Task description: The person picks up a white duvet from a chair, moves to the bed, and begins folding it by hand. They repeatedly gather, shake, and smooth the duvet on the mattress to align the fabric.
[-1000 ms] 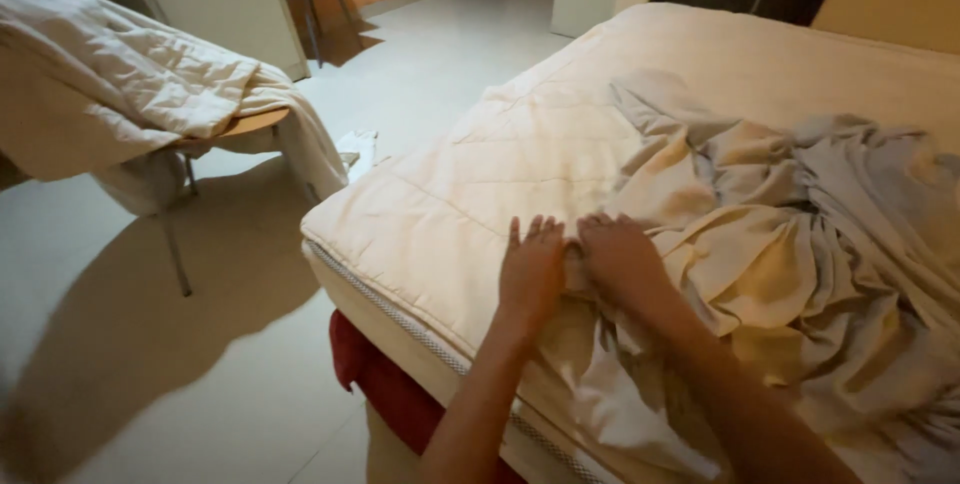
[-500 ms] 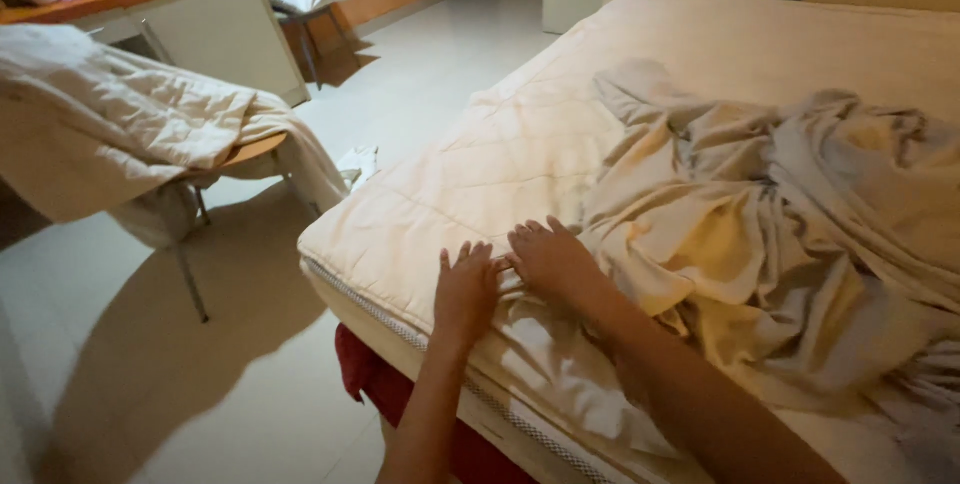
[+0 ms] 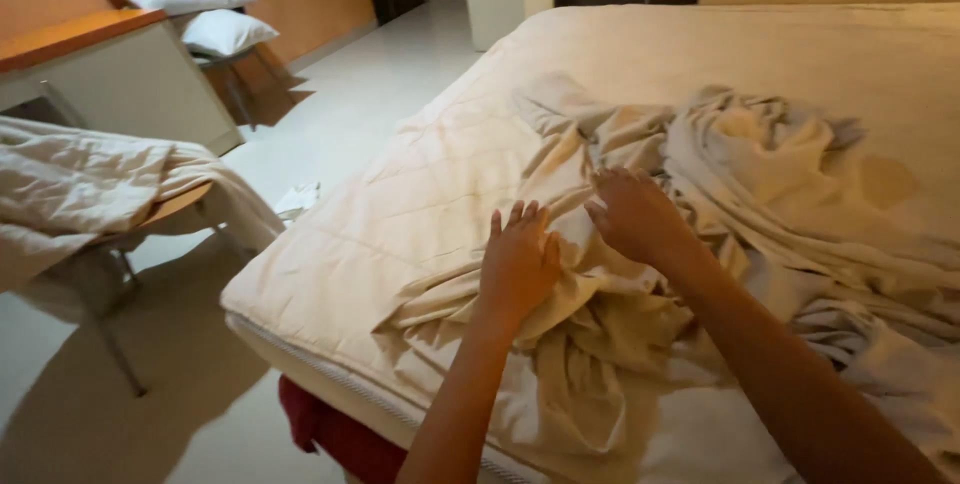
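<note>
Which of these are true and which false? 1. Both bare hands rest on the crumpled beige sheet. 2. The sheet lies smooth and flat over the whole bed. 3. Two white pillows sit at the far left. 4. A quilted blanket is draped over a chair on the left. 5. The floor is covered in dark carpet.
1. True: the left hand and right hand both press on the crumpled beige sheet.
2. False: it is bunched in folds on the quilted mattress.
3. True: two white pillows.
4. True: the pale quilted blanket hangs over a chair.
5. False: the floor is pale and smooth.
</note>
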